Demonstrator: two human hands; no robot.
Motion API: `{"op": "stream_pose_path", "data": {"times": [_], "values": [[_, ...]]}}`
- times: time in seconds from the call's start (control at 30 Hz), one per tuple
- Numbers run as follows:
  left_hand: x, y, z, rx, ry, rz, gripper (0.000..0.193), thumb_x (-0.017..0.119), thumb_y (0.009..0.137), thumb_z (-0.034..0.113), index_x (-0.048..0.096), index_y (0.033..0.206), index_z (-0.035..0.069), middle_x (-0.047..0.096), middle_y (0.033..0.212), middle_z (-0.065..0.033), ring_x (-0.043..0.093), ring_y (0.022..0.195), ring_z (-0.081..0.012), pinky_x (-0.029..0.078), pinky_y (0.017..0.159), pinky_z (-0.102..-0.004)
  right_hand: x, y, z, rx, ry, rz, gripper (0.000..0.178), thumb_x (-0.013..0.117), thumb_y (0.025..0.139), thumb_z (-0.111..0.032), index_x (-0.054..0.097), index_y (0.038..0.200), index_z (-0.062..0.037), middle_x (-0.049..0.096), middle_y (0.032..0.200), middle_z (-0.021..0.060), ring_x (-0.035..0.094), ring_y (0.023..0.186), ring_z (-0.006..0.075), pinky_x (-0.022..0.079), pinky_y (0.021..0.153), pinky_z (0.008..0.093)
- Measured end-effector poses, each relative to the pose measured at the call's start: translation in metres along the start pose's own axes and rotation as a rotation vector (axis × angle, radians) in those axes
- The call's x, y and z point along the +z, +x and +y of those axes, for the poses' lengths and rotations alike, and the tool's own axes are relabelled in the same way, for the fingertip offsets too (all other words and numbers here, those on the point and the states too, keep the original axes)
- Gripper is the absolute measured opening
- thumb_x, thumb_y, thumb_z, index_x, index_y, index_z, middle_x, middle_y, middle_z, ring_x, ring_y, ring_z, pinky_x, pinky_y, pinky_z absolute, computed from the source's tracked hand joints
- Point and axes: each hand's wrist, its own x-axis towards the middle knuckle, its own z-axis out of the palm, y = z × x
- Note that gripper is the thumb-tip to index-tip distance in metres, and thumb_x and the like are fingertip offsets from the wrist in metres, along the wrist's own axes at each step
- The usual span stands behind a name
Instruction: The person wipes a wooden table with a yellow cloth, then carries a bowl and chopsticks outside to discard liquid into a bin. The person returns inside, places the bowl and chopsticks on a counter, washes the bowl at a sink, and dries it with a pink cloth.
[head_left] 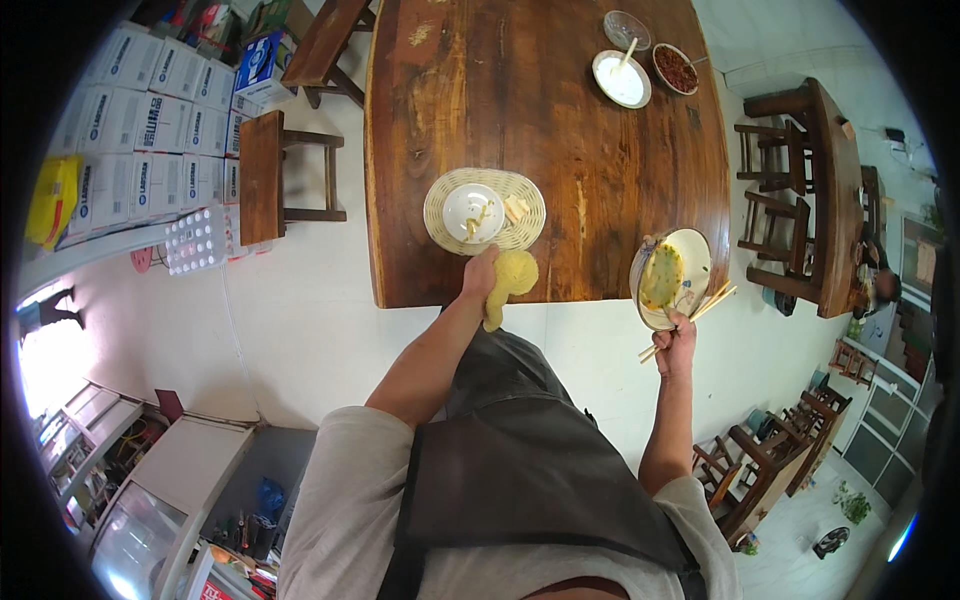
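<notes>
We had the left hand [481,272] closed around a yellow cloth [517,271], which bunched out on its right side and hung down past the table's near edge. The knuckles met the near rim of an oval wicker tray [433,218]; we could not tell whether any fingers gripped it. In the right hand [677,345] we grasped a patterned bowl [692,253] by its near rim, together with some pale chopsticks [717,297] that slanted out under the bowl on both sides of the fist. That bowl leaned at the table's near right corner, with yellowish broth and green flecks inside.

On the tray we saw a small white bowl [458,203] with pale scraps in it, and beside it some light yellow pieces [515,208]. Both lay on the brown wooden table [560,140]. Toward its far right corner we had a white bowl [602,84] with a spoon [628,52], a clear glass bowl [622,25] and a bowl of dark red food [656,66].

Farther out, to our left, stood a wooden stool [262,175] and stacked white cartons [160,125]; to our right, another dark table [832,190], with a person [882,285] near its end.
</notes>
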Motion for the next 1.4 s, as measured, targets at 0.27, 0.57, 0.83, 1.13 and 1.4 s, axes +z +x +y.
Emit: {"op": "stream_pose_path", "data": {"times": [0.27, 0.57, 0.83, 1.13, 1.4], "values": [[0.08, 0.042, 0.012, 0.119, 0.262, -0.25, 0.046, 0.057, 0.093, 0.036, 0.068, 0.101, -0.008, 0.071, 0.092, -0.0169, 0.067, 0.082, -0.0225, 0.051, 0.076, -0.0358, -0.043, -0.018, 0.007, -0.015, -0.008, 0.074, 0.018, 0.062, 0.086, -0.015, 0.054, 0.099, -0.0045, 0.051, 0.068, -0.0015, 0.037, 0.045, 0.0058, 0.029, 0.039, 0.0209], [-0.024, -0.074, 0.031, 0.662, 0.559, 0.174, 0.042, 0.07, 0.089, 0.032, 0.065, 0.12, 0.004, 0.066, 0.118, -0.0158, 0.062, 0.111, -0.0274, 0.047, 0.096, -0.0364, -0.058, -0.02, 0.004, 0.0, 0.002, 0.095, 0.026, 0.065, 0.084, -0.018, 0.053, 0.102, -0.003, 0.052, 0.07, -0.0009, 0.041, 0.047, 0.0064, 0.031, 0.04, 0.0198], [-0.104, -0.016, 0.037, 0.909, 1.416, 0.596, 0.07, 0.066, 0.088, 0.036, 0.04, 0.144, 0.005, 0.035, 0.151, -0.0255, 0.029, 0.142, -0.0452, 0.022, 0.116, -0.0555, -0.025, -0.012, -0.009, -0.045, 0.026, 0.16, 0.03, 0.065, 0.085, -0.018, 0.055, 0.109, -0.0023, 0.056, 0.075, -0.0019, 0.039, 0.048, 0.0039, 0.028, 0.04, 0.0187], [-0.032, 0.18, 0.233, 0.98, 1.284, 0.843, 0.078, 0.059, 0.091, 0.049, 0.035, 0.148, 0.003, 0.03, 0.152, -0.0324, 0.025, 0.143, -0.0461, 0.019, 0.117, -0.0538, 0.009, -0.018, -0.002, -0.036, 0.168, 0.259, 0.021, 0.062, 0.089, -0.017, 0.056, 0.104, -0.0034, 0.052, 0.07, -0.0029, 0.036, 0.045, 0.0042, 0.026, 0.038, 0.0191], [0.019, 0.294, 0.381, 1.396, 1.374, 0.259, 0.059, 0.063, 0.083, 0.029, 0.052, 0.137, 0.009, 0.05, 0.142, -0.0185, 0.045, 0.132, -0.0342, 0.033, 0.112, -0.0456, 0.013, -0.033, 0.019, -0.045, 0.17, 0.408, 0.015, 0.061, 0.091, -0.018, 0.054, 0.096, -0.006, 0.045, 0.059, -0.0049, 0.031, 0.039, 0.0053, 0.024, 0.034, 0.0211]]}}
